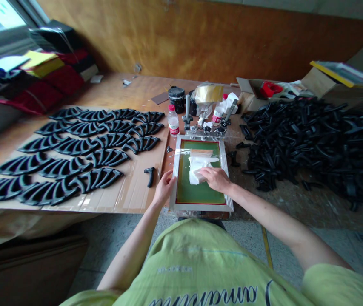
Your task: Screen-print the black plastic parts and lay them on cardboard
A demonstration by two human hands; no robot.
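Note:
A silk-screen frame (174, 193) with a green mesh lies in front of me at the table's near edge, held at its far end by metal clamps (205, 132). My left hand (167, 183) has its fingers curled against the frame's left side. Over the mesh, my right hand (215, 179) is closed on a crumpled white tissue (195, 173), pressed to the middle of the screen. A squeegee with a brownish strip (201, 152) rests on the mesh just beyond the tissue. One black plastic handle-shaped part (150, 176) lies apart, left of my left hand.
Rows of black curved parts (69, 144) cover cardboard at left. A big heap of black parts (312, 144) fills the right. Behind the frame stand a red-capped bottle (173, 122), a black tub (176, 100) and a can (217, 114). An open carton (248, 95) sits at back right.

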